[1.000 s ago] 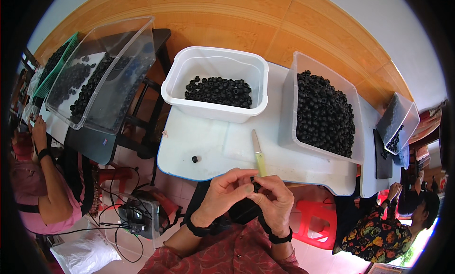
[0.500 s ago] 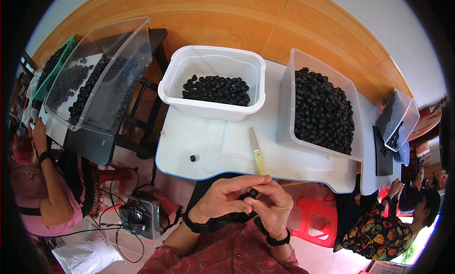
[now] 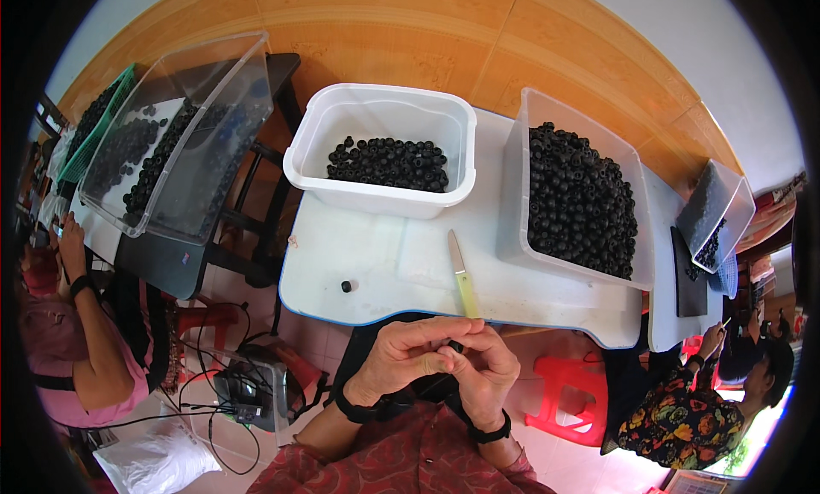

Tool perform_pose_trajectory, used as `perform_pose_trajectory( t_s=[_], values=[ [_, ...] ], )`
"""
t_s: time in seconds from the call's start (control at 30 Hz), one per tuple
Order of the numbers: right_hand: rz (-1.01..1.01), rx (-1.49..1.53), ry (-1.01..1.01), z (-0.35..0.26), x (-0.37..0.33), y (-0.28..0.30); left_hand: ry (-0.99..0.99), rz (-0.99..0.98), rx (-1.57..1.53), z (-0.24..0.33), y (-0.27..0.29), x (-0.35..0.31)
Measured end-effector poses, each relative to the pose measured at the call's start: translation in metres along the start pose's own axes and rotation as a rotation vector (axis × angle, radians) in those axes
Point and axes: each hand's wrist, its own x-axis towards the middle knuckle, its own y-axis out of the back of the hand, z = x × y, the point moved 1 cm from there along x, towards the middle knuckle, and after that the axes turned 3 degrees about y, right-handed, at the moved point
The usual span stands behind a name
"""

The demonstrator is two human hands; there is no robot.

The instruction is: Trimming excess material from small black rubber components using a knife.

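Close to my body, just off the table's front edge, my left hand [image 3: 395,362] and my right hand [image 3: 485,373] meet around a small black bead-like part [image 3: 456,346]. Fingertips of both hands pinch it, and most of it is hidden by them. Beyond my fingers, a knife [image 3: 464,280] with a yellow-green handle lies on the white table [image 3: 384,246], blade pointing away. One loose black part [image 3: 346,286] sits by itself to the left. A white tub [image 3: 295,171] at the back holds a layer of similar parts; a translucent bin [image 3: 514,208] on the right holds a deep heap.
At left, a clear bin [image 3: 184,186] with black parts stands on a dark table [image 3: 162,263], where a person in pink [image 3: 94,349] works. Another person in a floral top [image 3: 683,417] sits at right. A red stool [image 3: 568,400] and cables [image 3: 201,383] are on the floor.
My hands have shifted very slightly, and the fingers now cover more of the black part. The things on the table stay where they were.
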Motion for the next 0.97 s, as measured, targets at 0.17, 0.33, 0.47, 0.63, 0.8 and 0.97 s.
perform_pose_trajectory(
  t_s=[0.17,0.33,0.47,0.63,0.8,0.97],
  values=[
    [0.006,-0.22,0.09,-0.014,0.011,-0.002,-0.054,0.038,-0.043,0.008,-0.004,0.004],
    [-0.043,-0.502,0.218,-0.009,0.014,-0.007,-0.089,0.188,-0.046,0.003,-0.008,0.005],
    [-0.067,-0.459,0.128,-0.005,0.014,-0.016,-0.053,0.405,0.302,0.006,-0.006,0.008],
    [-0.054,-0.239,0.056,0.003,0.024,-0.017,-0.113,0.527,0.446,0.019,0.006,0.023],
    [-0.089,-0.319,0.157,-0.009,0.041,-0.017,-0.054,0.482,0.38,0.027,0.008,0.043],
    [0.003,-0.46,0.199,-0.003,0.049,-0.012,-0.153,0.649,0.506,0.037,0.028,0.063]
  ],
)
